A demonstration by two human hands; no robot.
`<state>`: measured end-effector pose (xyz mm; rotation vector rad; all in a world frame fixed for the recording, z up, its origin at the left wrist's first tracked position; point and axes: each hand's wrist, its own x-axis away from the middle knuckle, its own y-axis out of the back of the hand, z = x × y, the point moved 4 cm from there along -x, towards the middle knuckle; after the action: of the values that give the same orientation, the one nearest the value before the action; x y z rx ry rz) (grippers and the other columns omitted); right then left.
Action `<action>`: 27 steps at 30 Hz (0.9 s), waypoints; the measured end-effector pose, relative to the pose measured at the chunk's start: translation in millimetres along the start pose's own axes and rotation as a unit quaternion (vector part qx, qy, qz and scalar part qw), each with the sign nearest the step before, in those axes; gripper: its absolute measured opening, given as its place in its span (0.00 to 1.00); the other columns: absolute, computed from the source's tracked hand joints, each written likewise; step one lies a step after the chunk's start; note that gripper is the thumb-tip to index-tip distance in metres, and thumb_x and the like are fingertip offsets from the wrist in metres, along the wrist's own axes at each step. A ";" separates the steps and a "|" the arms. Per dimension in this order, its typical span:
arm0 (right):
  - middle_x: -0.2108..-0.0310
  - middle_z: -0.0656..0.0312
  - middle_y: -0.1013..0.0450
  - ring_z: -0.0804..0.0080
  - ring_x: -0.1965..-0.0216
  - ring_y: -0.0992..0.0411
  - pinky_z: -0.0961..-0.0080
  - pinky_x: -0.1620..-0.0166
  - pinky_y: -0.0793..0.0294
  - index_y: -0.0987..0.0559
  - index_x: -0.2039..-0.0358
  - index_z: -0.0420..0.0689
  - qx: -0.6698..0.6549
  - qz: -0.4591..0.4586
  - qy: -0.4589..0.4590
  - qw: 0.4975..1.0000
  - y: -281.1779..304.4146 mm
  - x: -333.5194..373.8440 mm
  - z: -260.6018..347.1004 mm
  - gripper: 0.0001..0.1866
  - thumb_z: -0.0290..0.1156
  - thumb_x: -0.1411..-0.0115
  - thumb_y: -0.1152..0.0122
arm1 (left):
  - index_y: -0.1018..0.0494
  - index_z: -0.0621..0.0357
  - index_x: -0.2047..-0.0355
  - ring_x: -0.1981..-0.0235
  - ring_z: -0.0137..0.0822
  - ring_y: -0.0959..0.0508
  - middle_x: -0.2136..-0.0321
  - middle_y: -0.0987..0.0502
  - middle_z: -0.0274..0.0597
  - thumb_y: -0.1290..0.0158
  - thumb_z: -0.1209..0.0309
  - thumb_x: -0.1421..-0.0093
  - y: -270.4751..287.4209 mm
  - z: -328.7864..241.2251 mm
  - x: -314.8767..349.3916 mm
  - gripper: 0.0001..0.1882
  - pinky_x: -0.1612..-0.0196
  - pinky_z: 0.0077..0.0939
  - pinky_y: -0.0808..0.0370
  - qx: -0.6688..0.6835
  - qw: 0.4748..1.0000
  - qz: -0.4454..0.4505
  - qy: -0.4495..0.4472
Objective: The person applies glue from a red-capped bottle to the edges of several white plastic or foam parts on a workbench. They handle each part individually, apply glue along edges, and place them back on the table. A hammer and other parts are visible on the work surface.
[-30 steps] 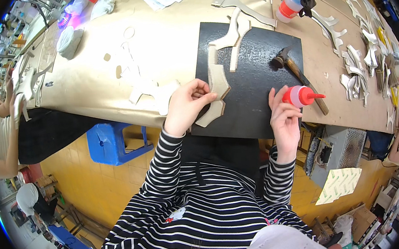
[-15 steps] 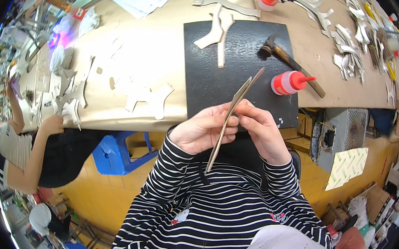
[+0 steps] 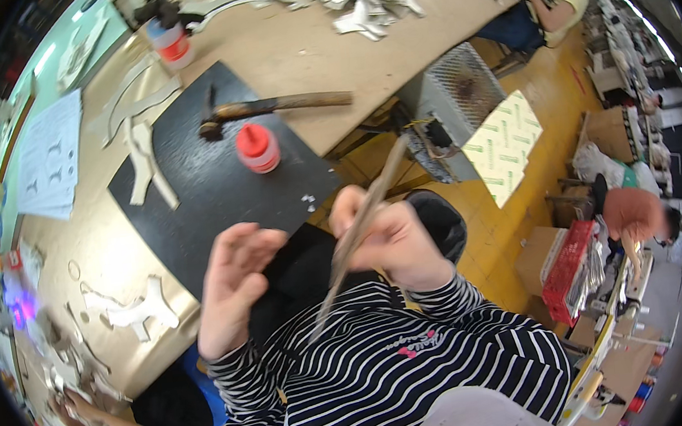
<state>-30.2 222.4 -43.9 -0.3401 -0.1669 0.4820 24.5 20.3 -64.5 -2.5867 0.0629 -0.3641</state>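
My right hand point(image 3: 402, 248) pinches a thin, flat, light-brown strip-like piece point(image 3: 387, 174), seen nearly edge-on and tilted over my lap. Motion blurs it, and I cannot tell its outline or whether it is one layer or several. My left hand point(image 3: 235, 285) is off the piece, to its left, fingers apart and slightly curled with nothing in them. Beyond the hands, a red-capped squeeze bottle point(image 3: 258, 149) stands on a black mat point(image 3: 217, 200). Behind the bottle lies a hammer point(image 3: 285, 103) with a wooden handle, its head on the mat.
Pale cut pieces point(image 3: 141, 162) overlap the mat's left edge; others point(image 3: 141, 310) lie nearer on the left. Piled pieces point(image 3: 371, 9), a second bottle point(image 3: 170, 44) and printed sheets point(image 3: 51, 159) lie farther back. A metal box point(image 3: 460, 86) stands beyond the table's right edge. Co-workers sit at both sides.
My left hand has let go of the flat piece and moved left, opening. My right hand keeps the piece. The head view has swung to the right.
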 end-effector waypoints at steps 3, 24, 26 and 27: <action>0.66 0.58 0.28 0.72 0.62 0.30 0.78 0.57 0.31 0.23 0.67 0.38 -0.012 -0.181 0.008 0.983 93.9 26.3 28.5 0.08 0.28 0.44 0.41 | 0.39 0.61 0.46 0.46 0.39 0.31 0.50 0.30 0.47 0.50 0.67 0.41 8.5 -36.0 22.2 0.24 0.41 0.31 0.40 -0.038 0.993 -0.045 -0.103; 0.77 0.65 0.26 0.79 0.76 0.33 0.80 0.69 0.34 0.20 0.73 0.35 0.331 -0.483 -0.063 0.808 453.9 46.8 8.5 0.11 0.31 0.47 0.35 | 0.33 0.58 0.65 0.61 0.35 0.30 0.66 0.30 0.40 0.56 0.69 0.37 -50.7 -142.9 58.2 0.06 0.53 0.30 0.35 -0.549 0.550 0.438 -0.453; 0.78 0.65 0.26 0.79 0.76 0.33 0.79 0.70 0.34 0.19 0.74 0.34 0.393 -0.470 -0.064 0.788 465.6 50.7 3.6 0.13 0.34 0.48 0.35 | 0.33 0.57 0.66 0.62 0.34 0.30 0.67 0.30 0.39 0.57 0.69 0.37 -52.6 -150.7 63.7 0.06 0.54 0.30 0.34 -0.548 0.525 0.469 -0.453; 0.78 0.63 0.25 0.78 0.76 0.32 0.79 0.69 0.33 0.19 0.72 0.34 0.462 -0.465 -0.099 0.749 469.6 53.8 5.2 0.15 0.36 0.49 0.35 | 0.33 0.57 0.67 0.63 0.34 0.30 0.67 0.30 0.39 0.57 0.69 0.37 -53.4 -154.4 68.4 0.06 0.54 0.30 0.34 -0.547 0.514 0.484 -0.450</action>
<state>-184.0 640.1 -203.1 0.7808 -0.2584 -0.4381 47.4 -17.7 107.0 -2.7187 1.7119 1.9897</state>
